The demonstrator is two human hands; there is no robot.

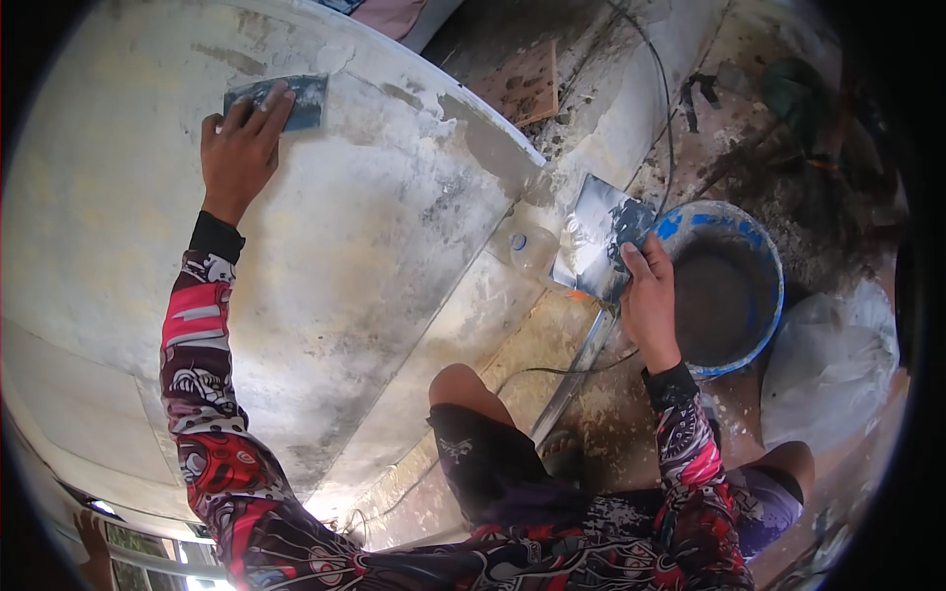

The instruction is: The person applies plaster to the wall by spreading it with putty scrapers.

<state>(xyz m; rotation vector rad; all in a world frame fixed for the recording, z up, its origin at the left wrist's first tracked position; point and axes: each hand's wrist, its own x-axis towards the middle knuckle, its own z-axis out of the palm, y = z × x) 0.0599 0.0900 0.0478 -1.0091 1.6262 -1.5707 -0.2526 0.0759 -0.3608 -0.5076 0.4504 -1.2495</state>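
Note:
At the upper left, my left hand [239, 153] is closed on a dark blue flat spreader [308, 102], pressed against the blotchy whitish wall [345, 227]. Pale smears mark the spreader and my fingertips. On the right, my right hand [651, 300] grips a thin rectangular plate [591, 231] by its near edge, thumb on top. Dark grey paste is smeared over the plate's right side, while its left part shines. Just right of that hand stands a round bucket [778, 286] with a blue, paste-crusted rim and greyish contents.
A clear plastic bottle [533, 250] with a blue cap lies left of the plate. A whitish plastic sack [833, 364] sits beside the bucket. Dark cable [670, 128] runs past the bucket. A stained brown board [522, 87] lies at the top. Another hand [94, 544] shows at lower left.

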